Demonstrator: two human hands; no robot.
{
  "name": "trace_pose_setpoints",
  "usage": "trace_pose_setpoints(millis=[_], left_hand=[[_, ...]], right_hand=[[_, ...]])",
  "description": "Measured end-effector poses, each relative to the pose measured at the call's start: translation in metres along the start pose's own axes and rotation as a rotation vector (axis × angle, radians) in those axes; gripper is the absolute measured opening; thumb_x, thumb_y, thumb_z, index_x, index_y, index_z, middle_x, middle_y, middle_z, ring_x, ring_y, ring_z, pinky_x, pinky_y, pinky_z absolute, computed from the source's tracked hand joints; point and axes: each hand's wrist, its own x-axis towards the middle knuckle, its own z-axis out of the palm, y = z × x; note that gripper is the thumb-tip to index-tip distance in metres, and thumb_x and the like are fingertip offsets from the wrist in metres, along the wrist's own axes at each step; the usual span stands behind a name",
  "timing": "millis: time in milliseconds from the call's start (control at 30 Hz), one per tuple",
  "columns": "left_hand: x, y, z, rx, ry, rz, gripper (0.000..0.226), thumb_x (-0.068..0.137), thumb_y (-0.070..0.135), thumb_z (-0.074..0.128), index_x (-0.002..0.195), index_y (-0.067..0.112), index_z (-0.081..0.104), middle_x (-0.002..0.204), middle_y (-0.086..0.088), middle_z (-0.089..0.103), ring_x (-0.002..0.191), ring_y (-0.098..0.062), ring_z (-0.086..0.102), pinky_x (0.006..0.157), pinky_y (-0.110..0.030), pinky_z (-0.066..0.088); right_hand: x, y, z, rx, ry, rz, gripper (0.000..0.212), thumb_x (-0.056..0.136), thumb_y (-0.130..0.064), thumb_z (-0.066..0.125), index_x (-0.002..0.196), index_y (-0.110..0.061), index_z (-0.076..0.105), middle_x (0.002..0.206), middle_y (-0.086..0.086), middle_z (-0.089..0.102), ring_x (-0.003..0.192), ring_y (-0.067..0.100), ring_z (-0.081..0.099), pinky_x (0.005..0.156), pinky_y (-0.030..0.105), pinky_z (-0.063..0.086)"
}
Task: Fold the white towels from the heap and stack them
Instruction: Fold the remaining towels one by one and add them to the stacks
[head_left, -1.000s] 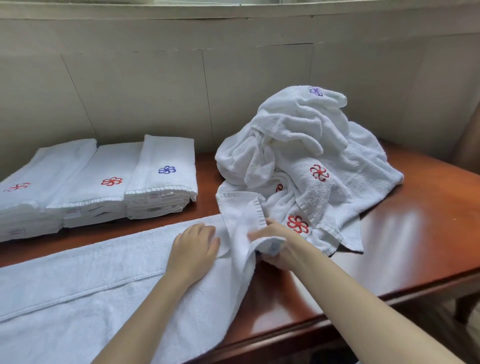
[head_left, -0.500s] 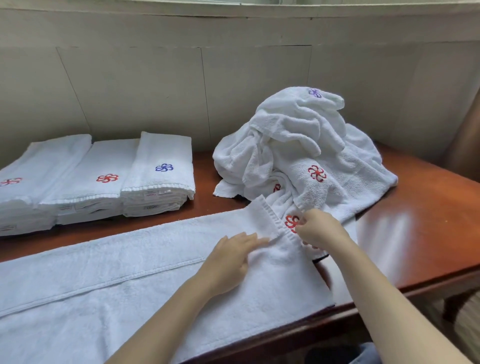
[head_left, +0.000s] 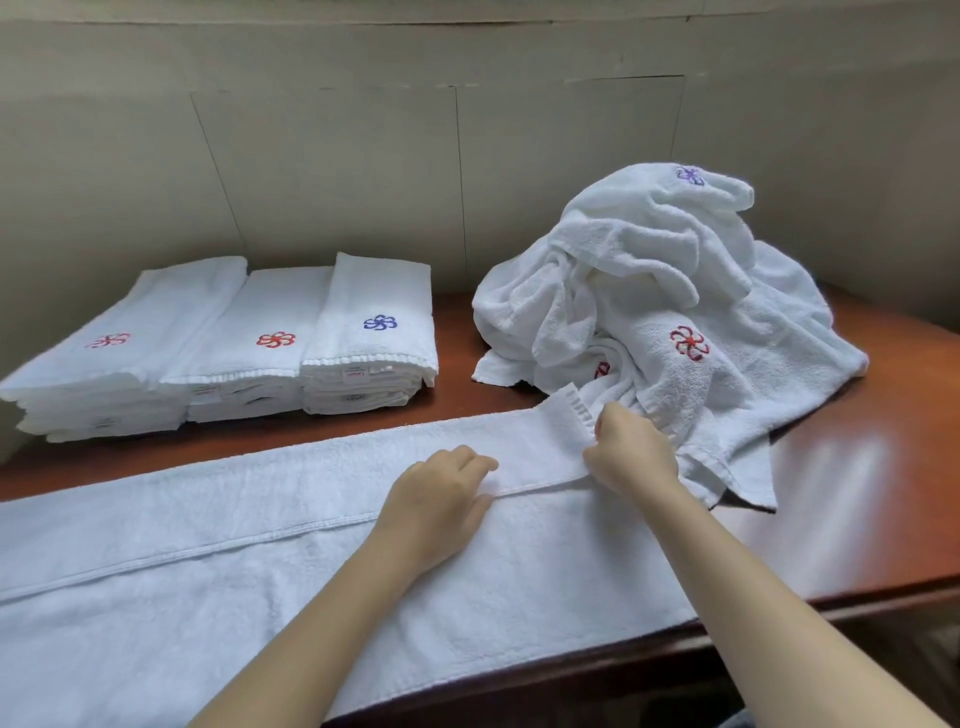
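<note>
A long white towel (head_left: 208, 561) lies spread along the table's front, its far long edge folded over toward the middle. My left hand (head_left: 441, 499) rests on it with curled fingers pinching the folded hem. My right hand (head_left: 631, 452) pinches the same folded flap at the towel's right end, beside the heap. The heap of white towels (head_left: 665, 312) with red and purple flower marks sits at the back right. Three stacks of folded towels (head_left: 249, 348) stand at the back left.
The brown wooden table (head_left: 857, 493) shows bare shiny wood at the right, and its front edge runs under my arms. A beige panelled wall (head_left: 363, 156) stands close behind the stacks and the heap.
The towel's right end, bunched up a second ago, now lies flat and spread. Both hands have moved right to the folded hem, and the far long edge lies folded over.
</note>
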Motion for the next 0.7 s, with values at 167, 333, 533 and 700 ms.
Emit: trace_pose_setpoints(millis=[167,333,533,700], left_hand=[[-0.015,-0.012,-0.017,0.041,0.056,0.053,0.03,0.067,0.018,0.083,0.095,0.015,0.073,0.086,0.002,0.069,0.071,-0.02,0.067,0.053,-0.024,0.049],[-0.028,-0.024,-0.023,0.023,-0.007,0.008,0.023,0.088,0.015,0.06,0.109,0.018,0.067,0.103,0.004,0.064,0.09,-0.019,0.062,0.065,-0.027,0.049],[-0.062,-0.074,-0.046,-0.074,-0.145,-0.196,0.023,0.095,0.027,0.05,0.115,0.028,0.06,0.119,0.014,0.052,0.109,-0.007,0.049,0.083,-0.026,0.046],[-0.114,-0.126,-0.072,0.003,-0.204,-0.443,0.042,0.091,0.014,0.046,0.13,0.029,0.052,0.132,0.012,0.045,0.121,-0.01,0.043,0.095,-0.031,0.043]], right_hand=[[0.0,-0.003,-0.009,0.061,-0.043,0.049,0.016,0.073,-0.003,0.043,0.085,-0.01,0.052,0.09,0.015,0.064,0.089,0.03,0.061,0.069,0.03,0.045],[0.0,-0.002,-0.007,-0.075,-0.062,0.069,0.029,0.082,-0.001,0.042,0.099,-0.008,0.064,0.113,0.016,0.061,0.103,0.032,0.058,0.078,0.032,0.047],[-0.022,-0.048,0.007,-0.28,0.12,-0.161,0.029,0.088,-0.009,0.05,0.116,-0.012,0.057,0.123,0.013,0.037,0.113,0.034,0.042,0.085,0.034,0.04],[-0.057,-0.107,0.061,-0.212,-0.091,-0.792,0.038,0.096,-0.04,0.046,0.13,-0.024,0.05,0.137,0.003,0.039,0.125,0.024,0.039,0.097,0.032,0.037]])
